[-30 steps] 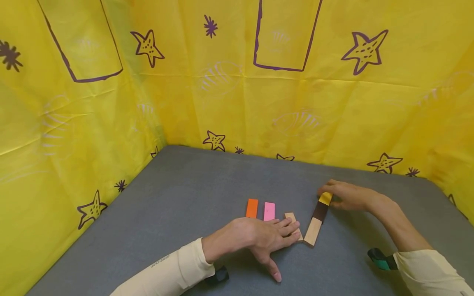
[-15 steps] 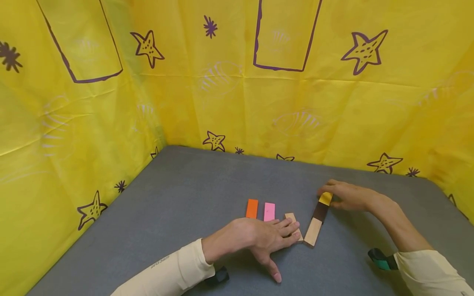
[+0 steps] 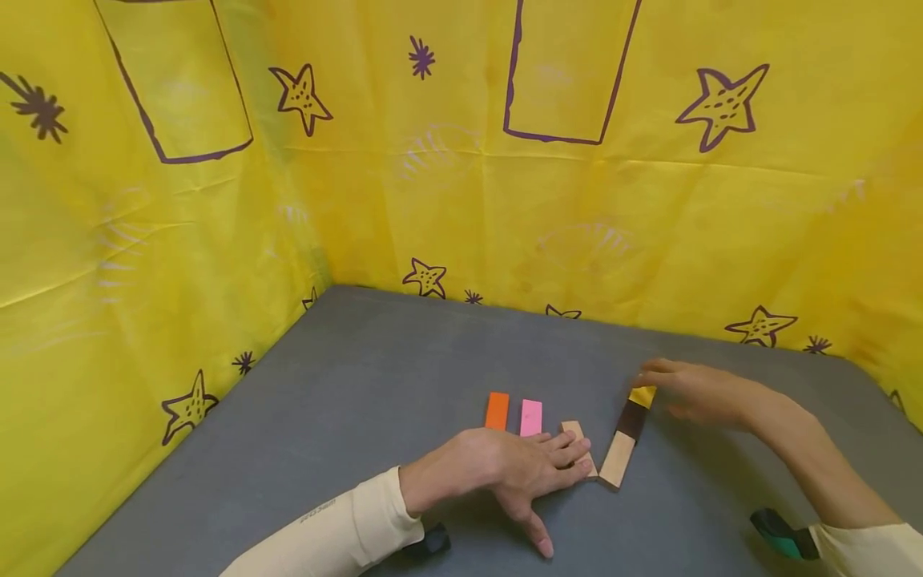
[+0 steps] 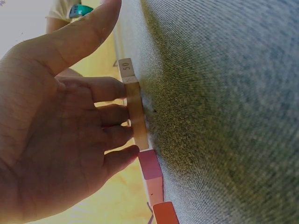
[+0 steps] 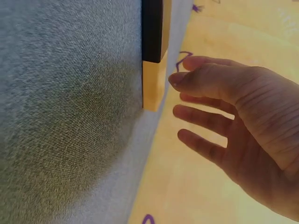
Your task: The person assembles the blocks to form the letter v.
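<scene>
Reading "50": pale wooden block

Yellow starfish-print cloth, grey surface

Place: a screened work corner; kind of room cannot be told
Curtain: yellow, creased, with starfish drawings, on at least 2 sides
Tabletop: grey

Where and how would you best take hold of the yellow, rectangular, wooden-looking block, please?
Probably pinch the yellow block by its two long sides near the far end, from above: its near end abuts the dark brown, rectangular, wooden-looking block, while its far end and long sides look free.
</scene>
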